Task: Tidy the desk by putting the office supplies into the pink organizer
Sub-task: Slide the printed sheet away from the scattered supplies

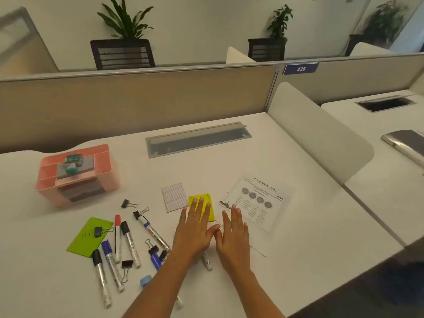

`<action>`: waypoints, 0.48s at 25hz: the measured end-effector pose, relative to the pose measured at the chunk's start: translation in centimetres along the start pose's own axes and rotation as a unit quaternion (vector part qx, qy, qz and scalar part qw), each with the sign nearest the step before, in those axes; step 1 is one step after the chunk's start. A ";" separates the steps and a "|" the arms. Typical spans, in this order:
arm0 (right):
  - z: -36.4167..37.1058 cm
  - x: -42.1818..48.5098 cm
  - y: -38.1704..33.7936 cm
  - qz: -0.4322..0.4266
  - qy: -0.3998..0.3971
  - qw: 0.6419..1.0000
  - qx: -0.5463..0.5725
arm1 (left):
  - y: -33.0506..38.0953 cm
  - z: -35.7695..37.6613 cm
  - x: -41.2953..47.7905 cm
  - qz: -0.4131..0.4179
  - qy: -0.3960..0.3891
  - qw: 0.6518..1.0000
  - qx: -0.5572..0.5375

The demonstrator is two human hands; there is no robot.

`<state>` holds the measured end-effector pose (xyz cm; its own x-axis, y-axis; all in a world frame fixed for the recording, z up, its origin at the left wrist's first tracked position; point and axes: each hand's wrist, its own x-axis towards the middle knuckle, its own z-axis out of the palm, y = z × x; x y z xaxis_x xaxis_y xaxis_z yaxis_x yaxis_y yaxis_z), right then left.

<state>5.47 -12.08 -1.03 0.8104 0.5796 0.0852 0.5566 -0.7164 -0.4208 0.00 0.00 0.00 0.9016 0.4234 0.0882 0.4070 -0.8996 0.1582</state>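
White surface [286, 260], seen from my seat, with a grey cable tray [197, 140] set into its far part. At far left stands the pink organizer [78, 174]. In front of it lie a green card [88, 237] carrying one binder clip [98, 231], several markers [128, 244] with red, black and blue caps, more binder clips [128, 204] scattered among them, and a loose blue cap [145, 280]. Near the centre lie a label sheet [173, 197] and, touching its right edge, a yellow note pad [204, 206]. To the right lies a printed sheet [259, 203]. My left grip [195, 230] lies flat, fingers over the pad; my right grip [234, 235] lies flat just beside it.
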 end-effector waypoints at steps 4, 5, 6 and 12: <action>0.3 0.0 2.2 0.037 -0.023 0.999 -0.019 | 1.3 1.1 0.3 -0.023 -0.062 0.998 -0.006; 0.5 0.0 2.7 0.046 -0.023 0.998 -0.029 | 1.6 1.5 0.3 -0.025 -0.071 0.997 -0.010; 0.5 0.0 3.0 0.057 -0.025 0.997 -0.041 | 1.8 1.7 0.4 -0.028 -0.088 0.996 -0.002; 0.4 0.7 5.2 0.138 -0.026 0.985 -0.096 | 2.3 2.2 0.9 -0.044 -0.107 0.993 0.007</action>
<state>8.84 -15.28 -3.53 0.9281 0.3677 -0.0579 0.3443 -0.9070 -0.2425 2.07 -1.89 -1.68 0.8719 0.4705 -0.1360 0.4871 -0.8618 0.1415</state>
